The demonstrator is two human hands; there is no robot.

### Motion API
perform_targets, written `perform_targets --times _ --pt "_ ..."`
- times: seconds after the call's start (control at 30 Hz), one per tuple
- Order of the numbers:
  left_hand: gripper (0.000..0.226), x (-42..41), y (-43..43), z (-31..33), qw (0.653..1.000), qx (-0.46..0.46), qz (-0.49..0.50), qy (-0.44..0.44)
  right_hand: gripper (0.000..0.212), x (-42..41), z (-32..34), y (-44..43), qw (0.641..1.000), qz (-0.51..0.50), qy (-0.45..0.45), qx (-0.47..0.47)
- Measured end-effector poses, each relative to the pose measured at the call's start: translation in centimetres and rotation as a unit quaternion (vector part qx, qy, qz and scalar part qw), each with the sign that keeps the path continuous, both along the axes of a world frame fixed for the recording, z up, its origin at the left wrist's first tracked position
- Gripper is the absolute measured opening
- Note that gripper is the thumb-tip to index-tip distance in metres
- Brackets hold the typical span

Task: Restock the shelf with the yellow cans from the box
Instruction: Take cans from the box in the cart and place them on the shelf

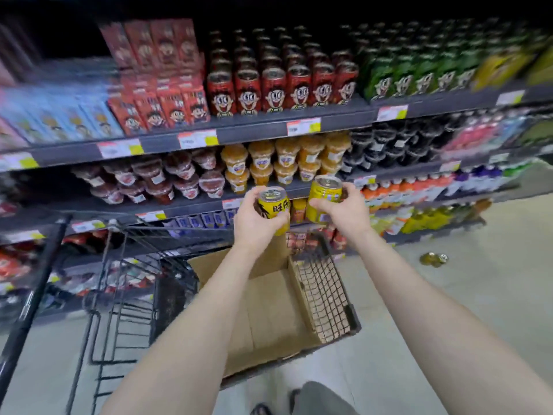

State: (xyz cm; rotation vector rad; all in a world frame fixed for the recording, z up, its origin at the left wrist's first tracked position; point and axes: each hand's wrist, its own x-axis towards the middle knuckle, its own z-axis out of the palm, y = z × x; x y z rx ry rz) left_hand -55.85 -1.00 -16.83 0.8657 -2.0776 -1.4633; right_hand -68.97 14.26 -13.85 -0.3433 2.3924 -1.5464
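Observation:
My left hand (257,220) grips a yellow can (273,205) with black characters on its side, held upright. My right hand (344,211) grips a second yellow can (324,194), tilted slightly left. Both cans are raised in front of the dark shelf (191,205) with cups of red and orange jelly. Below my arms an open cardboard box (269,310) sits in a black wire cart (326,295); the part of its inside that I can see holds no cans.
Red cans, red cartons and green cans fill the upper shelf (257,127). Dark and coloured bottles line the shelves to the right. Two yellow cans (434,259) lie on the pale floor at the right. The cart's black handle (30,295) runs down the left.

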Motion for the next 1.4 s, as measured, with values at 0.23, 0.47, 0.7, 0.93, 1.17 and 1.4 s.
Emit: perform_targets --times 0.23,0.47,0.7,0.93,1.17,1.4 --pt "0.078 -9.3 6.6 6.3 0.996 -0.067 -0.055 0.032 0.054 -8.5 5.8 7.9 0.997 -0.036 0.053 -0.033" --pt "0.086 -20.5 16.3 9.1 0.992 -0.099 -0.067 0.027 0.051 -19.6 8.1 17.6 0.996 -0.008 0.078 -0.033" --pt "0.082 -29.3 25.3 11.8 0.993 -0.097 -0.059 0.027 0.052 -28.9 10.3 26.2 0.995 0.031 0.090 -0.037" --pt "0.082 -36.8 29.4 15.2 0.993 -0.098 -0.043 0.047 0.049 -36.0 12.8 31.2 0.993 0.021 0.099 -0.060" --pt "0.089 -45.4 30.3 15.5 0.991 -0.104 -0.053 0.064 0.052 -42.5 14.4 33.4 0.991 0.011 0.112 -0.079" --pt "0.088 -55.0 30.1 15.3 0.986 -0.111 -0.087 0.091 0.051 -51.1 15.4 33.6 0.989 -0.014 0.134 -0.058"
